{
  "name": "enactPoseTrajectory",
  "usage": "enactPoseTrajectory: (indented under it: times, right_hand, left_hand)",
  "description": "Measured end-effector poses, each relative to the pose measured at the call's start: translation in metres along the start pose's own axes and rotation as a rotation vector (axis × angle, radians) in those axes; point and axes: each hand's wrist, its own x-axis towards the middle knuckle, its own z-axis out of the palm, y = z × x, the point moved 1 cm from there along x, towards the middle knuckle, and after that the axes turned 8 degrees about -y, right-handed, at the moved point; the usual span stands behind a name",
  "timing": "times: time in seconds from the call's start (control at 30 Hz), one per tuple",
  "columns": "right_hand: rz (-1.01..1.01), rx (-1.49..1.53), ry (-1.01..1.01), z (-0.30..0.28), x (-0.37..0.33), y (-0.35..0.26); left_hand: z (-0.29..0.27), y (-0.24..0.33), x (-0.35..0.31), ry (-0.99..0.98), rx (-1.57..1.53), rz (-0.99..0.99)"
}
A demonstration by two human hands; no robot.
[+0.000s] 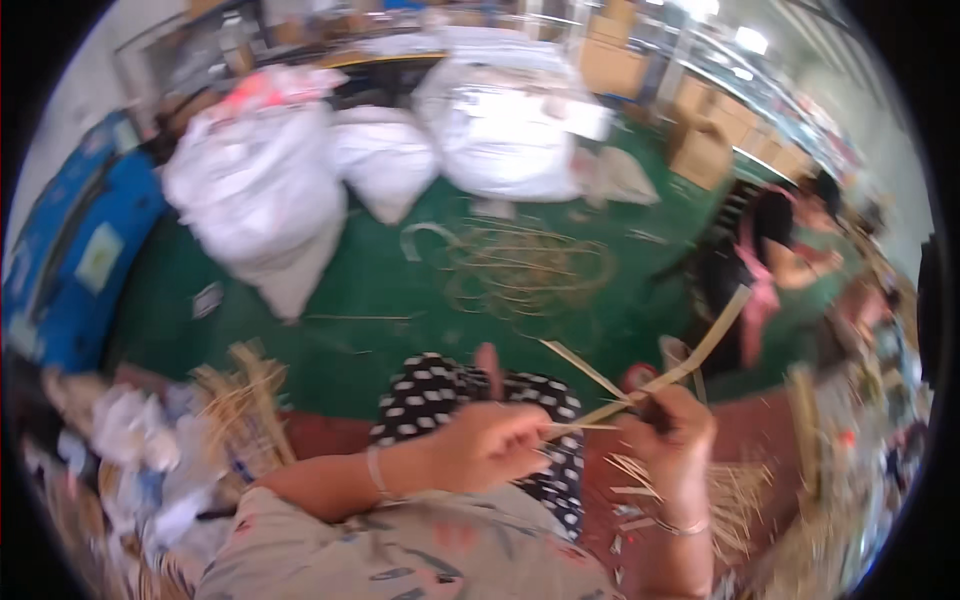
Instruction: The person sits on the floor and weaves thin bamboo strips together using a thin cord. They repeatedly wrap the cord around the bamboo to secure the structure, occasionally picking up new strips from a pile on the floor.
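Over my lap, my left hand [497,443] is closed around the end of a thin pale strip [585,427], which looks like split bamboo. My right hand [675,428] grips a longer, wider bamboo strip [705,348] that slants up to the far right and bends partway along. Another short strip [580,366] juts to the upper left from beside the right fingers. Between the two hands the strips cross; blur hides exactly how they meet. Beneath them lie my black trousers with white spots [425,385].
Cut strips [735,500] lie scattered at the right; another strip bundle [250,395] and plastic bags [140,430] are at the left. Ahead, a loose coil of strips [525,262] rests on green floor before white sacks [260,170]. A person [765,240] sits at the right.
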Motion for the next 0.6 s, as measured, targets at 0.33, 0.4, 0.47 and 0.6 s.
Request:
enactPoseTrajectory:
  times: [0.33, 0.4, 0.47, 0.6]
  right_hand:
    - [-0.009, 0.524, 0.154, 0.013, 0.015, 0.09]
    - [0.277, 0.485, 0.145, 0.005, 0.009, 0.126]
    - [0.457, 0.5, 0.153, 0.002, -0.005, 0.164]
    - [0.64, 0.614, 0.21, 0.027, -0.023, 0.193]
  left_hand:
    - [-0.077, -0.077, -0.135, 0.88, 0.428, -0.547]
    - [-0.103, -0.113, -0.203, 1.152, 0.263, -0.761]
    - [-0.114, -0.123, -0.254, 1.341, 0.099, -0.801]
    - [-0.11, -0.18, -0.375, 1.408, 0.383, -1.115]
